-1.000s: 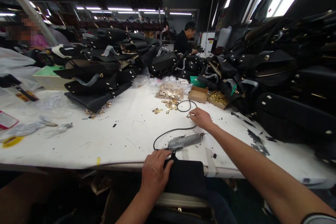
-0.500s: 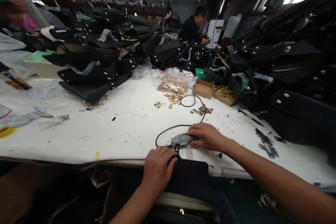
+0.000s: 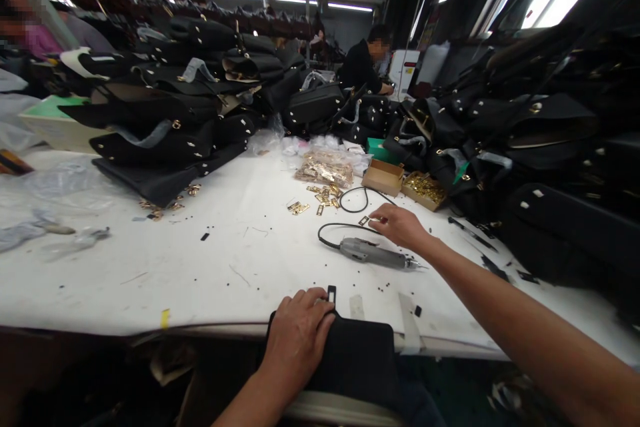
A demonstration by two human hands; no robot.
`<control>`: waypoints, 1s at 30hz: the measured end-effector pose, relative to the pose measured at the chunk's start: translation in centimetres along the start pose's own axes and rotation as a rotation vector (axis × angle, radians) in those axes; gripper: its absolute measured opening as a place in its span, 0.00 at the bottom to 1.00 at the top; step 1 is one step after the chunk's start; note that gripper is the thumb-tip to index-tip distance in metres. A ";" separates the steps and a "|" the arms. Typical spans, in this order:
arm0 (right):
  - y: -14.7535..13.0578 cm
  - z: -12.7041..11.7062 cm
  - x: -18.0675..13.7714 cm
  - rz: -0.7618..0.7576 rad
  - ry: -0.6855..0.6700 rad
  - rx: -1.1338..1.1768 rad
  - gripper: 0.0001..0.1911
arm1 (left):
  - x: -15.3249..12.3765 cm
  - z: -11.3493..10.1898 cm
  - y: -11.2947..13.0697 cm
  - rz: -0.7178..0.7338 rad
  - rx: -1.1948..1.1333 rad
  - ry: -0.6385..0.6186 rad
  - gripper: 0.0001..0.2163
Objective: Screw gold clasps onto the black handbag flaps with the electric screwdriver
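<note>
My left hand (image 3: 299, 332) lies on the upper edge of a black bag piece (image 3: 357, 357) at the table's front edge, fingers curled over it beside a small black tab (image 3: 331, 293). My right hand (image 3: 403, 225) reaches out over the white table (image 3: 200, 267), fingertips pinched at small gold metal fittings (image 3: 370, 219). A grey corded power tool (image 3: 383, 255) rests on the table just in front of that hand, untouched, its black cord (image 3: 345, 213) looping away.
Gold hardware lies scattered (image 3: 320, 199) and bagged (image 3: 325, 170), with two cardboard boxes (image 3: 384, 177) behind. Stacks of black bags (image 3: 165, 113) fill the left; more black bags (image 3: 550, 147) crowd the right. Other people work at the back (image 3: 365, 63).
My right hand has left the grey tool, which now lies further out and to the right, and has reached forward to the gold fittings. My left hand stays on the bag piece.
</note>
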State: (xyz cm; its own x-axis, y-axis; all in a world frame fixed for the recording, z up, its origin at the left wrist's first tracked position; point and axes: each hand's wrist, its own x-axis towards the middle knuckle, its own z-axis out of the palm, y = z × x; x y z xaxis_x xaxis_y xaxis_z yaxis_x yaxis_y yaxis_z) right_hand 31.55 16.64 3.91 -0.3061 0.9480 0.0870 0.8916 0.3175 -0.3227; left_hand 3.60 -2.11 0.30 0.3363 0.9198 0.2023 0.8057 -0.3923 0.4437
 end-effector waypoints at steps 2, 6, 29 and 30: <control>0.1 0.5 2.5 0.065 -0.047 -0.081 0.14 | 0.0 0.1 -0.1 -0.003 -0.010 0.009 0.09; 0.1 1.7 5.4 0.079 -0.151 -0.125 0.14 | 0.0 0.0 -0.1 -0.027 -0.040 0.002 0.08; -9.0 6.9 12.9 -0.004 -0.169 0.055 0.14 | -0.1 0.4 -0.4 -0.054 -0.128 0.035 0.07; -8.9 6.9 12.7 0.007 -0.161 0.074 0.16 | -0.1 0.4 -0.4 -0.055 -0.133 0.033 0.07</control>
State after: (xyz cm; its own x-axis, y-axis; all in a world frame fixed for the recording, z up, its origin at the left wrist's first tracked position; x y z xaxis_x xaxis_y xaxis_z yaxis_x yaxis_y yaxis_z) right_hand 17.41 25.75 1.44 -0.3545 0.9328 -0.0652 0.8689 0.3029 -0.3914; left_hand 3.42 -2.05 -0.26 0.2759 0.9397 0.2019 0.7499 -0.3419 0.5664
